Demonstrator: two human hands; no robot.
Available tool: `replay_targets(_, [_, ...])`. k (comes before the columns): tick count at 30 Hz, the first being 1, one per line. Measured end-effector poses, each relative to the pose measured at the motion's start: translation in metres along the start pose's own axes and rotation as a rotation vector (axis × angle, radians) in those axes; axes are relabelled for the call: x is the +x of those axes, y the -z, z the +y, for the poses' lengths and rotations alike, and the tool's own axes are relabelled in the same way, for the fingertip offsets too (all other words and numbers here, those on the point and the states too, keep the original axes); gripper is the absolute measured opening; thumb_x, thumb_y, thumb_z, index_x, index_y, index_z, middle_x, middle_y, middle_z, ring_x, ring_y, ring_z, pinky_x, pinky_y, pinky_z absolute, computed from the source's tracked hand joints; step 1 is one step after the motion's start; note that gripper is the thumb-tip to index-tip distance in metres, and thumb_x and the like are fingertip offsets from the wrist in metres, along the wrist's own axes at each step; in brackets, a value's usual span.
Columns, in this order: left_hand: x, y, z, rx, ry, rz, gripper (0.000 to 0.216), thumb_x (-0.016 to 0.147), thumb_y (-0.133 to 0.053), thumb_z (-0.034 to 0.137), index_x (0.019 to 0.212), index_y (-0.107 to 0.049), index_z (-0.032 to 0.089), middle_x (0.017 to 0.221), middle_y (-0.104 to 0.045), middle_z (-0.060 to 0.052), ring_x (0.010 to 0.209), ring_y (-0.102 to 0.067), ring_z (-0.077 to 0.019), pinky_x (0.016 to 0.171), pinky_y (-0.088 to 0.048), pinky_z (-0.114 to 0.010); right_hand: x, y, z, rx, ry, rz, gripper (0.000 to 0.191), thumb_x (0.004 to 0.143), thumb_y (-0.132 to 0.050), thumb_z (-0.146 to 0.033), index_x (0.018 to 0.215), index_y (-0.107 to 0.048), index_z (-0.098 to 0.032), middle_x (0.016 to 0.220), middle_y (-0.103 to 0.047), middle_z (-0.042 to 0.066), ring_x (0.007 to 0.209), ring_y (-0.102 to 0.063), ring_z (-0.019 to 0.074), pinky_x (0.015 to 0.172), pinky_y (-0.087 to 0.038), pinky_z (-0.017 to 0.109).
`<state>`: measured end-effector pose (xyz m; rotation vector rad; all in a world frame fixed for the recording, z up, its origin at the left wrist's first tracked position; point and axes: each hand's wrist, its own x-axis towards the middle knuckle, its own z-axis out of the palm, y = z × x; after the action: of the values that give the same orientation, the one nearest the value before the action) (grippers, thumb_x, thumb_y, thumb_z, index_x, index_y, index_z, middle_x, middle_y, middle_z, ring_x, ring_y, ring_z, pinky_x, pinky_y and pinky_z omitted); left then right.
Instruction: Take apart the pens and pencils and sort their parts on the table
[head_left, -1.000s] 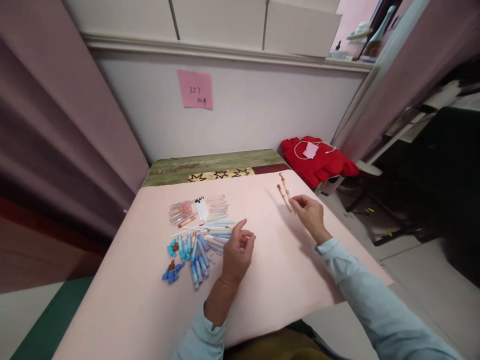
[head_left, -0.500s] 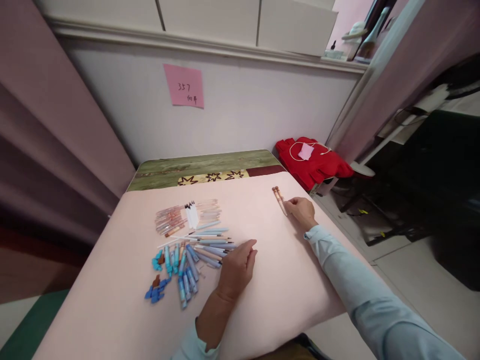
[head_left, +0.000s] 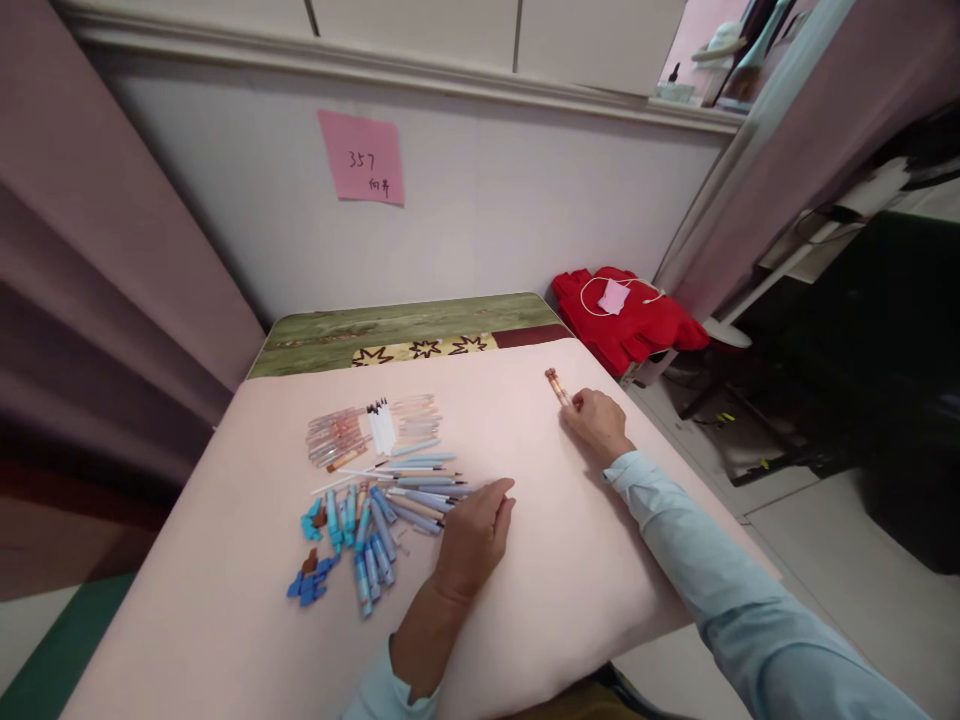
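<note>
- Head view, left: small blue bits (head_left: 310,582) lie on the worktop (head_left: 195,570).
- Pink note (head_left: 362,160) on the wall (head_left: 495,200): "357", two little characters underneath.
- Many blue pens (head_left: 383,538), too small to read.
- Left hand (head_left: 474,535): near them, fingers bent; can't tell if it's closed.
- Right hand (head_left: 598,422): pinching brown-topped pens (head_left: 559,388) at the worktop's right side.

It looks like a room in a home, with a mauve curtain (head_left: 112,230) at left, a bottle (head_left: 744,86) at upper right and a covered table (head_left: 217,560) below.
</note>
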<state>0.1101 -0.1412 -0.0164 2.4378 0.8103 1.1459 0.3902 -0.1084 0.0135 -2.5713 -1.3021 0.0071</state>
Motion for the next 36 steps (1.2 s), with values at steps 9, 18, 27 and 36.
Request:
replay_targets(9, [-0.006,-0.001,0.011,-0.046,0.076,-0.069,0.022,0.092,-0.053,0.018,0.112,-0.062,0.019,0.103,-0.075,-0.007,0.096,-0.071,-0.0189,0.086,-0.058,-0.031,-0.011,-0.002,0.013,0.057,0.022,0.055,0.046,0.079,-0.061,-0.054,0.098,-0.073,-0.014,0.088,-0.071,0.018,0.075,-0.064,0.0286,0.064,-0.041,0.036])
replay_targets(18, [-0.005,0.008,0.025,0.055,0.113,0.116,0.014,0.094,-0.054,0.023,0.103,-0.064,0.02,0.088,-0.073,-0.005,0.082,-0.068,-0.0182,0.074,-0.053,-0.031,-0.106,-0.028,-0.071,1.031,0.128,0.012,0.045,0.081,-0.064,-0.053,0.102,-0.07,-0.014,0.083,-0.07,0.007,0.07,-0.062,0.018,0.066,-0.049,0.031])
replay_targets(27, [-0.025,0.124,-0.019,0.311,0.602,0.583,0.002,0.081,-0.066,0.024,0.081,-0.066,0.022,0.091,-0.067,-0.003,0.096,-0.06,-0.0218,0.094,-0.045,-0.038,-0.146,-0.03,-0.136,0.861,0.36,-0.113,0.026,0.087,-0.06,-0.043,0.086,-0.074,-0.021,0.08,-0.069,0.003,0.067,-0.057,0.0164,0.065,-0.042,0.029])
replay_targets(36, [-0.058,0.145,-0.032,0.505,0.975,0.52,0.016,0.078,-0.069,0.033,0.092,-0.068,0.025,0.131,-0.059,-0.008,0.127,-0.047,-0.0317,0.107,-0.034,-0.052,-0.144,-0.041,-0.141,0.395,0.691,0.039,0.024,0.095,-0.055,-0.036,0.092,-0.075,-0.023,0.095,-0.069,0.007,0.09,-0.056,0.0224,0.086,-0.033,0.035])
